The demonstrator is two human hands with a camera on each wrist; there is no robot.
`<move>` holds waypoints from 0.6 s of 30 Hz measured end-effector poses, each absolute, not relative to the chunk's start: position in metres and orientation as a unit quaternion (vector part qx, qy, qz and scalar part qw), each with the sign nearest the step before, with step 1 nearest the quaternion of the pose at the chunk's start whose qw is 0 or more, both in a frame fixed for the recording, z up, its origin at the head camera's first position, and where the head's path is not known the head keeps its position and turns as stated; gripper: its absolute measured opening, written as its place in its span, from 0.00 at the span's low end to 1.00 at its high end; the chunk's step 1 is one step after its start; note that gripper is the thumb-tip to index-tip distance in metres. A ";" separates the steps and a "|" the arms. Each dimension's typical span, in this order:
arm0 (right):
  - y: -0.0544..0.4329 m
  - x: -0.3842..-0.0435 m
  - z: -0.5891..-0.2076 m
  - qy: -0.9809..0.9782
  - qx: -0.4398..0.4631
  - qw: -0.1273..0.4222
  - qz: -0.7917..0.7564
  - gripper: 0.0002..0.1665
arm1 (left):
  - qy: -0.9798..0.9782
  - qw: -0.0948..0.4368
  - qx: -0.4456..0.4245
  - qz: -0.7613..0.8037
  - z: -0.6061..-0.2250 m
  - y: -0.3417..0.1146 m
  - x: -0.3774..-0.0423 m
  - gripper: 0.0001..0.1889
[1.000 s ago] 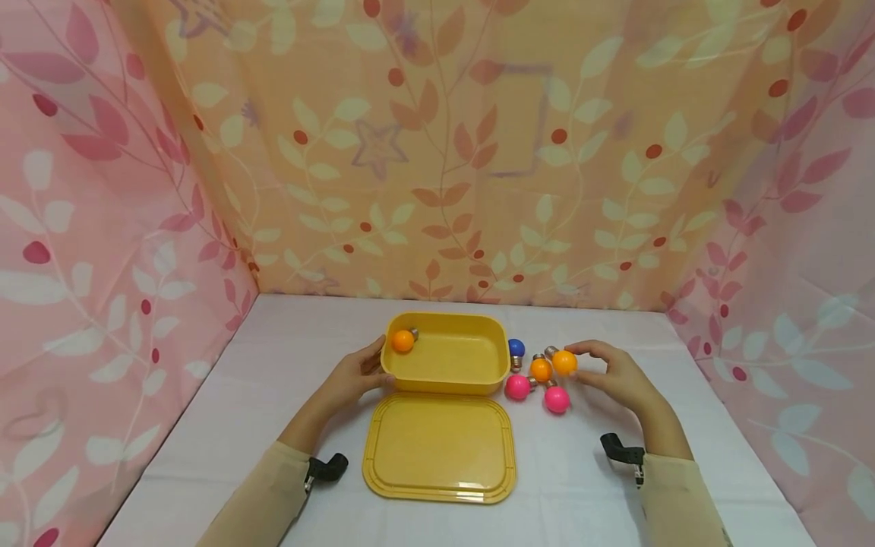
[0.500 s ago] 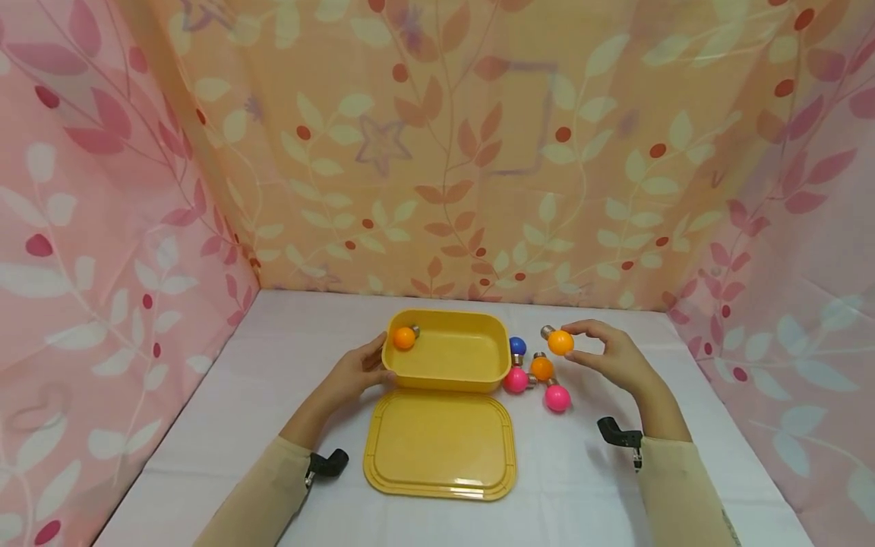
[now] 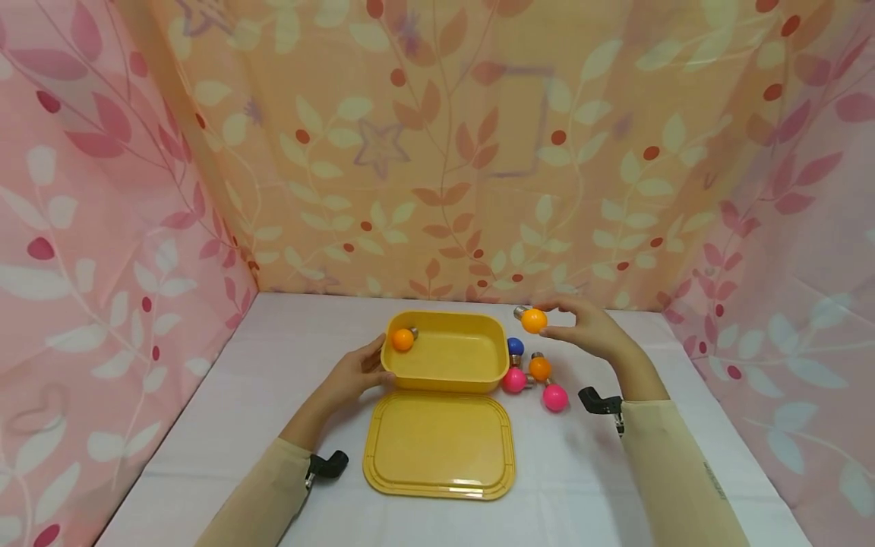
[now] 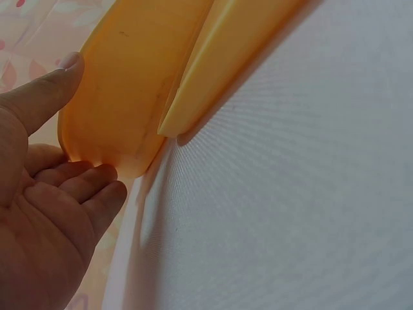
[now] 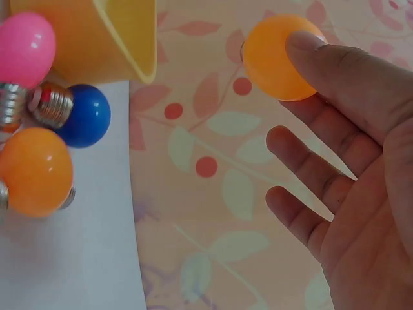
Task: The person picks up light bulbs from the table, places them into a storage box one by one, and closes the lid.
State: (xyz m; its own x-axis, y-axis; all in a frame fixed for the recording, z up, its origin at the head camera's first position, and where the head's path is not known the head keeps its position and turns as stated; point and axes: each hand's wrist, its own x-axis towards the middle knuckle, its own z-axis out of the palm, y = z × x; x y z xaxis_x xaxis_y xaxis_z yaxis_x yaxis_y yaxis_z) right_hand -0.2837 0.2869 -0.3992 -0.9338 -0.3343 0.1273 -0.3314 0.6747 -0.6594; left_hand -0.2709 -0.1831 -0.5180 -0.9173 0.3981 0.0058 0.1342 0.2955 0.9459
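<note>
My right hand (image 3: 593, 328) pinches an orange light bulb (image 3: 534, 321) between thumb and fingers, raised behind the other bulbs, its metal screw base pointing left. In the right wrist view, the thumb lies across this orange bulb (image 5: 277, 58), and the lower fingers are spread off it. My left hand (image 3: 350, 375) holds the left end of an open yellow box (image 3: 444, 384). In the left wrist view, thumb and bent fingertips touch the outer wall of the box (image 4: 129, 84). Inside the box, at its left, lies another orange bulb (image 3: 402, 339).
Right of the box lie a blue bulb (image 3: 516, 347), a pink bulb (image 3: 514, 381), an orange bulb (image 3: 540, 369) and a second pink bulb (image 3: 555, 397). The yellow lid (image 3: 440, 447) lies flat in front of the box. Patterned cloth (image 3: 437, 190) walls surround the white table (image 3: 307, 319).
My right hand has lifted the orange bulb away from the other bulbs and carried it left and back, toward the box. My left hand stays at the box.
</note>
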 end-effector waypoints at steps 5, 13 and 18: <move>0.267 -0.297 -0.390 0.915 -0.205 0.017 -0.347 0.25 | 0.794 0.112 0.172 0.572 -0.519 -0.185 -0.272 0.49; 0.235 -0.321 -0.382 0.897 -0.274 0.049 -0.345 0.23 | 0.798 0.110 0.168 0.568 -0.519 -0.185 -0.270 0.49; 0.215 -0.327 -0.379 0.899 -0.282 0.066 -0.329 0.24 | 0.805 0.114 0.161 0.559 -0.517 -0.183 -0.270 0.50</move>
State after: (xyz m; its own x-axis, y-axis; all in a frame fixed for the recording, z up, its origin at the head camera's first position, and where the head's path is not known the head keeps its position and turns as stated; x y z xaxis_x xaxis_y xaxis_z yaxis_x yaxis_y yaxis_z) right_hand -0.3267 0.2147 -0.3789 -0.8325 -0.5499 0.0676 -0.4634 0.6243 -0.6288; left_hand -0.2702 -0.1832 -0.5172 -0.9220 0.3872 -0.0033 0.1323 0.3231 0.9371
